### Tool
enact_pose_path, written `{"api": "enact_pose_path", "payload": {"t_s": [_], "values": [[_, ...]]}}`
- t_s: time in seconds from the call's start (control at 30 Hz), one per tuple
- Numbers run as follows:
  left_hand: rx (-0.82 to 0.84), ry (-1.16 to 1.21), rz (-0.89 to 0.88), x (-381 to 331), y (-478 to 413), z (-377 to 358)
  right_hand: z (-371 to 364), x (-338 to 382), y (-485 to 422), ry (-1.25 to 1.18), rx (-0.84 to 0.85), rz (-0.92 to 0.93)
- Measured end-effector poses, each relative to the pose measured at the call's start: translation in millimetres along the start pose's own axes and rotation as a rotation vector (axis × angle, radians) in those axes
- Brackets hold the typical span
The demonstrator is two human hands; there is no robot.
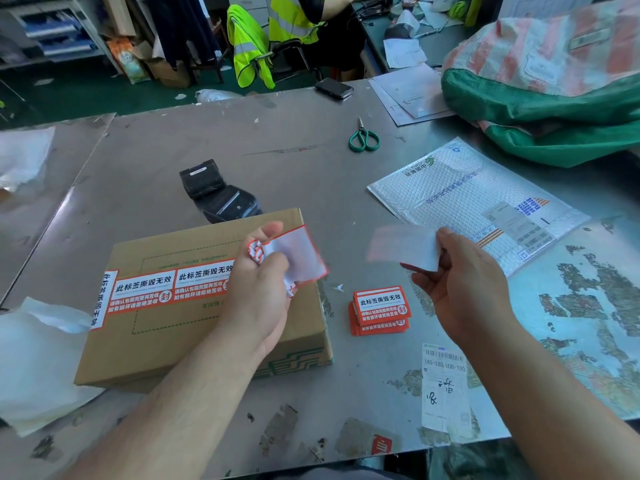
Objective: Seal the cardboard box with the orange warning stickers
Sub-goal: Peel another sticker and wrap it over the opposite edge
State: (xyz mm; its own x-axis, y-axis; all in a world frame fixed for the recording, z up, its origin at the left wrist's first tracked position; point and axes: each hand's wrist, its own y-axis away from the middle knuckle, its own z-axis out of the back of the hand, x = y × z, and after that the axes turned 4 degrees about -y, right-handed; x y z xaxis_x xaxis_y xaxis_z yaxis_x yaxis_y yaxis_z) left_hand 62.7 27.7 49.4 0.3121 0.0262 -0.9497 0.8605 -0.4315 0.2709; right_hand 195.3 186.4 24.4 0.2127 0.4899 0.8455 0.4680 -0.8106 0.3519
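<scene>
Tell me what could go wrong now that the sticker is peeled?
The peeled sticker, pinched in the left hand beside a crumpled scrap, may curl onto itself or the scrap. It might land crooked against the stickers on the cardboard box. The backing paper in the right hand could brush its glue.
</scene>
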Motion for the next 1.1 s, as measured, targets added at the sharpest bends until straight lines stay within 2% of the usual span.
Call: {"api": "enact_pose_path", "payload": {"t_s": [0.1, 0.27, 0.37, 0.47, 0.67, 0.8, 0.9, 1.0, 1.1], "values": [[0.042, 0.104, 0.028, -0.9, -0.3, 2.2, 2.3, 0.7, -2.7, -0.002, -0.035, -0.012], [0.193, 0.141, 0.121, -3.4, 3.8, 2.1, -0.3, -1.8, 0.6, 0.022, -0.023, -0.025], [0.306, 0.303, 0.193, -6.6, 5.4, 3.7, -1.7, -3.5, 3.5, 0.023, -0.01, -0.036], [0.349, 0.33, 0.224, -6.1, 7.5, 4.9, -1.7, -5.9, 5.0, 0.033, 0.005, -0.042], [0.281, 0.076, 0.07, -0.5, 10.9, 1.2, -4.7, -8.3, 6.9, 0.048, 0.029, -0.051], [0.225, -0.001, -0.009, 1.6, 9.2, 5.3, -9.2, -5.7, 13.5, 0.045, 0.055, -0.041], [0.267, -0.117, -0.099, 1.7, 9.9, 7.8, -11.1, -4.3, 17.1, 0.039, 0.062, -0.044], [0.297, -0.141, -0.174, 1.0, 12.1, 4.9, -12.2, -3.3, 19.3, 0.043, 0.059, -0.048], [0.224, -0.19, -0.259, -1.0, 13.8, 4.6, -12.0, -3.1, 20.3, 0.051, 0.047, -0.052]]}}
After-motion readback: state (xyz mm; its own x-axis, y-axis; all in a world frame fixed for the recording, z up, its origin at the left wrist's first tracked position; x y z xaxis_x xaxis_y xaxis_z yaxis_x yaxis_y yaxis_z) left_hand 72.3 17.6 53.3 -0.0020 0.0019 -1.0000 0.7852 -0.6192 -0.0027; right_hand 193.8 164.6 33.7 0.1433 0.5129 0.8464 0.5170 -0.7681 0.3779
